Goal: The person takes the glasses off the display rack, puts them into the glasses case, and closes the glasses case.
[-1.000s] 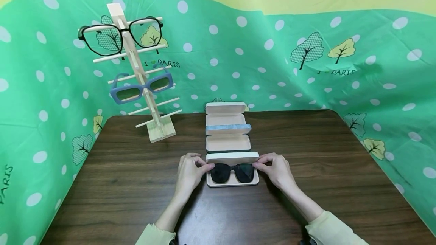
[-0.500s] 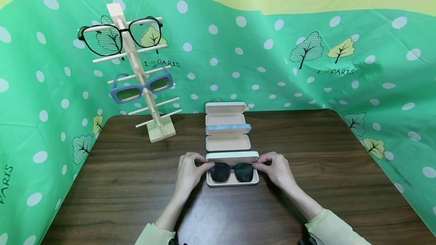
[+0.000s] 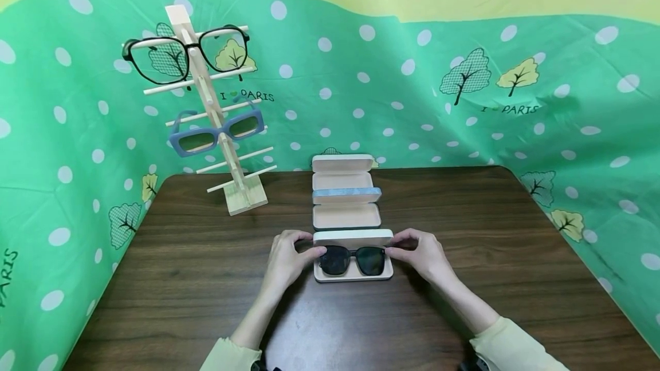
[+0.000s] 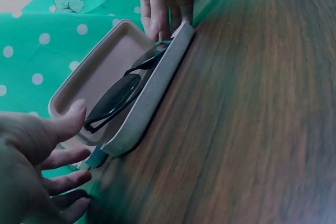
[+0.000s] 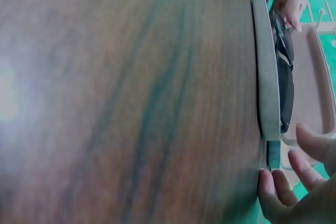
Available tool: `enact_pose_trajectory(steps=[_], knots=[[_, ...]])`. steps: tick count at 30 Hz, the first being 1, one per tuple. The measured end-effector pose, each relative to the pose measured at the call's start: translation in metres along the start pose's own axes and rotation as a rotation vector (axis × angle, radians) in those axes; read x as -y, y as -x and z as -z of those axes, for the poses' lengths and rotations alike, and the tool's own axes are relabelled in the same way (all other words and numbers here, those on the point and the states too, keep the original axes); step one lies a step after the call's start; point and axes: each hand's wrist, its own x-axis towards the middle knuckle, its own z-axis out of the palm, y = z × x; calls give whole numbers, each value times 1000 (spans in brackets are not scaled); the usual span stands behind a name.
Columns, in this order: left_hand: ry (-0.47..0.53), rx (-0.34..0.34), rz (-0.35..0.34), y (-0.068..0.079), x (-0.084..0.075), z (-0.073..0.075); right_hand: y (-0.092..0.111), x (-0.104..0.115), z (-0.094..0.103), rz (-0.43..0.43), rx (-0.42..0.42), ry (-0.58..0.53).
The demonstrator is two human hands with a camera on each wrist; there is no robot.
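Observation:
A pair of black sunglasses (image 3: 370, 261) lies in the near eyeglass case (image 3: 353, 278), which is open with its lid raised at the back. My left hand (image 3: 286, 259) is at the case's left side, thumb tip by the corner of the sunglasses. In the left wrist view its fingers are spread, with nothing between them and the thumb. At the opposite side, my right hand (image 3: 425, 256) has its thumb just off the sunglasses' right corner. The right wrist view shows a gap between that thumb (image 5: 312, 142) and the sunglasses, the fingers relaxed beside the case.
Behind the near case stand a blue-lidded open case (image 3: 346, 216) and another open case (image 3: 342, 163). A wooden display stand (image 3: 247, 196) at the back left bears black-framed glasses (image 3: 192, 46) and blue sunglasses (image 3: 222, 129). A green printed cloth (image 3: 330, 73) hangs behind the brown table (image 3: 180, 279).
My right hand has shifted slightly to the right, its thumb coming away from the sunglasses' corner. My left hand stays almost in place, and the sunglasses remain in the case.

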Motion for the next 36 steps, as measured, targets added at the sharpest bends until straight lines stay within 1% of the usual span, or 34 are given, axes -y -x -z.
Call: enact_pose_trajectory(steps=[5, 8, 11, 15, 23, 30, 36], knots=[[10, 150, 13, -4, 0, 12, 2, 1, 7, -25, 78, -69], [5, 207, 34, -8, 0, 20, 3, 3, 11, -50, 131, -86], [15, 230, 53, -12, -1, 27, 2, 4, 14, -73, 185, -123], [15, 260, 69, -16, -2, 30, -2, 5, 20, -103, 248, -163], [-11, 305, 122, -21, -6, 30, -15, 11, 26, -133, 329, -72], [-19, 320, 126, -24, -7, 25, -21, 19, 26, -168, 354, -40], [-27, 334, 131, -27, -11, 19, -25, 22, 22, -166, 359, -20]])
